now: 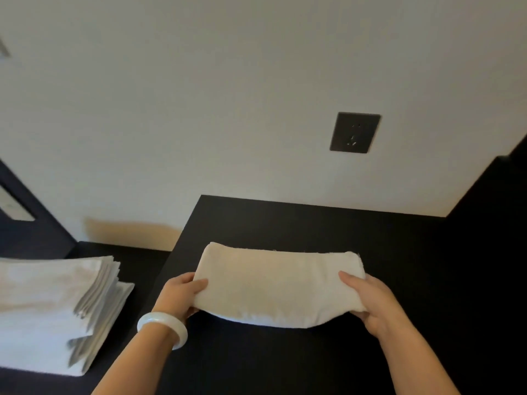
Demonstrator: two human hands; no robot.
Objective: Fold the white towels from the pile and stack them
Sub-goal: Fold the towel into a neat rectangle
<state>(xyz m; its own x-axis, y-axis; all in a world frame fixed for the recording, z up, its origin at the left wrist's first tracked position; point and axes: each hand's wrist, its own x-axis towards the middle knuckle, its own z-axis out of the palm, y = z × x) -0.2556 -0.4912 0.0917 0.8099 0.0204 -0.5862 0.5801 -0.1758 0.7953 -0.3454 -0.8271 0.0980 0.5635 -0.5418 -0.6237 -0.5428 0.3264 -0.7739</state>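
Both hands, the left hand [185, 292] and right hand [368, 300], gripped the ends of the folded towel [273, 283], its near edge lifted off the dark tabletop [285, 223], and an uneven grip could have let the layers sag open.

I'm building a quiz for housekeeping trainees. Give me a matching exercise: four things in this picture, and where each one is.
Things: 1 folded towel; 2 towel stack; 3 white bangle; 4 dark socket plate.
Places: A on the wall; B on the left wrist; C gripped at its ends by left hand and right hand; D far left, beside the table.
Pairs: 1-C; 2-D; 3-B; 4-A.
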